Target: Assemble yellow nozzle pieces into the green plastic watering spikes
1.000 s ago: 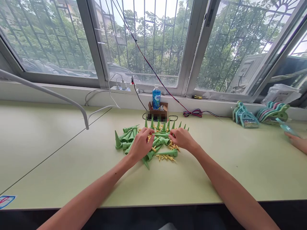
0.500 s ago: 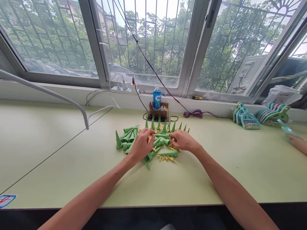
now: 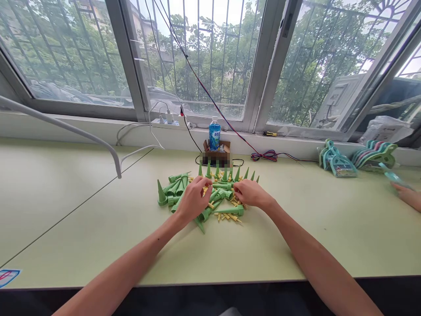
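Observation:
Both of my hands are over a pile of green plastic spikes (image 3: pixel 217 195), cone-shaped with ribbed collars, mixed with small yellow plastic nozzles (image 3: pixel 226 217). My left hand (image 3: pixel 194 196) is curled above the left half of the pile, thumb and fingers bent toward each other; what they hold, if anything, is hidden. My right hand (image 3: pixel 251 193) is closed in a pinch at the right side, close to some yellow nozzles, and its fingertips hide what is in them. One green spike (image 3: pixel 161 194) stands upright at the left, and several more stand in a row behind my hands.
Behind the pile, a small brown box (image 3: pixel 225 147) holds a blue bottle (image 3: pixel 215 135). Coiled cable (image 3: pixel 265 155) lies at the back. Teal dustpan sets (image 3: pixel 342 164) stand at right, where another person's hand (image 3: pixel 408 195) holds a teal piece. A white tube (image 3: pixel 98 139) crosses at left.
My hands stay almost in place over the pile; the right fingers have shifted very slightly. The view has moved a little.

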Action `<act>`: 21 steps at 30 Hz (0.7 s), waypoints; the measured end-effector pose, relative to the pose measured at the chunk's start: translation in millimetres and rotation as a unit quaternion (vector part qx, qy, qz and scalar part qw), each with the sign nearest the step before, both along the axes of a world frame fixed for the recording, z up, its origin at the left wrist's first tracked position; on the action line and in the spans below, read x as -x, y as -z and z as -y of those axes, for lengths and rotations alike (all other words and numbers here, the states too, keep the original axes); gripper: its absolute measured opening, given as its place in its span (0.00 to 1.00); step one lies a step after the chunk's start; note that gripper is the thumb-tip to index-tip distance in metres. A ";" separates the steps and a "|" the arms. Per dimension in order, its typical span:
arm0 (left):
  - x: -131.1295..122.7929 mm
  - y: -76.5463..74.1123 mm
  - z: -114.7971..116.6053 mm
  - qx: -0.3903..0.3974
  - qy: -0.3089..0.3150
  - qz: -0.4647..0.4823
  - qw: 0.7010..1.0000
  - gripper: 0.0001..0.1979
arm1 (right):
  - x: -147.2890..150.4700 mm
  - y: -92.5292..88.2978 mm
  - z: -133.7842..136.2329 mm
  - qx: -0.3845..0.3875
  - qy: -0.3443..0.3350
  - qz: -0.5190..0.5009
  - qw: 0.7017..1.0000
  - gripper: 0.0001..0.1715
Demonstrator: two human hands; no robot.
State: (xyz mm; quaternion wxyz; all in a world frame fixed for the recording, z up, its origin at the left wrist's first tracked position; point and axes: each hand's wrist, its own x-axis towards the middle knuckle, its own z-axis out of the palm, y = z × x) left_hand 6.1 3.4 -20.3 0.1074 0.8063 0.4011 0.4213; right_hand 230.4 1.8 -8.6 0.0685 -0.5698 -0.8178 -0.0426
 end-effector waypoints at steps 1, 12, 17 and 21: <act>0.2 -0.2 -0.1 -0.002 0.000 -0.002 1.000 0.08 | 0.5 -0.2 0.0 -0.004 0.002 0.002 1.000 0.09; 3.0 1.5 -1.2 -0.004 -0.036 -0.136 0.990 0.06 | 12.0 -2.2 6.9 -0.064 -0.005 -0.066 0.996 0.09; 3.3 5.3 -2.9 0.005 -0.043 -0.178 0.983 0.07 | 16.1 -2.4 9.6 -0.068 -0.040 -0.120 0.990 0.07; 4.2 5.3 -3.4 0.021 -0.040 -0.191 0.980 0.08 | 16.6 -3.8 10.7 -0.068 -0.054 -0.158 0.984 0.08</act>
